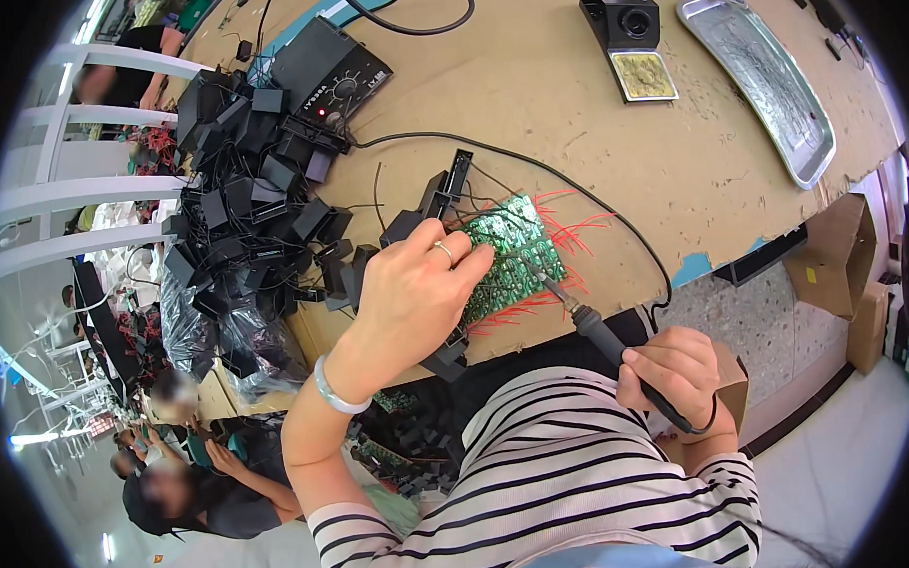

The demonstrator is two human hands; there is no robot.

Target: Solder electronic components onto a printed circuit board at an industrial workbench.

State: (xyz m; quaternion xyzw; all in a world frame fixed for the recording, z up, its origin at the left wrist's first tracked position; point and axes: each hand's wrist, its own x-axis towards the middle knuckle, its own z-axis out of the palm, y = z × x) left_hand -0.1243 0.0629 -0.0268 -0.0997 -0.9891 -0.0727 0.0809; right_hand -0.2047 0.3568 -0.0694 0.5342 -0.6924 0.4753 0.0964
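A green circuit board panel point(525, 243) lies on the wooden table, with thin red wires point(575, 226) sticking out along its edges. My right hand point(675, 373) is wrapped round the dark handle of a soldering iron point(604, 339), whose tip points at the board's surface. Over the board's left part, my left hand point(422, 285) is closed in a pinch; whatever lies between its fingertips is too small to make out. Black plastic cases point(437, 196) with dark leads rest just beyond that hand, and some leads reach over the board.
A large heap of black cases point(262, 206) covers the table's left side, beside a soldering station point(329, 76) with a dial. The iron's cord point(560, 163) loops across the table. Far right are an iron stand point(626, 23) with a yellow sponge and a metal tray point(765, 88). People sit at left.
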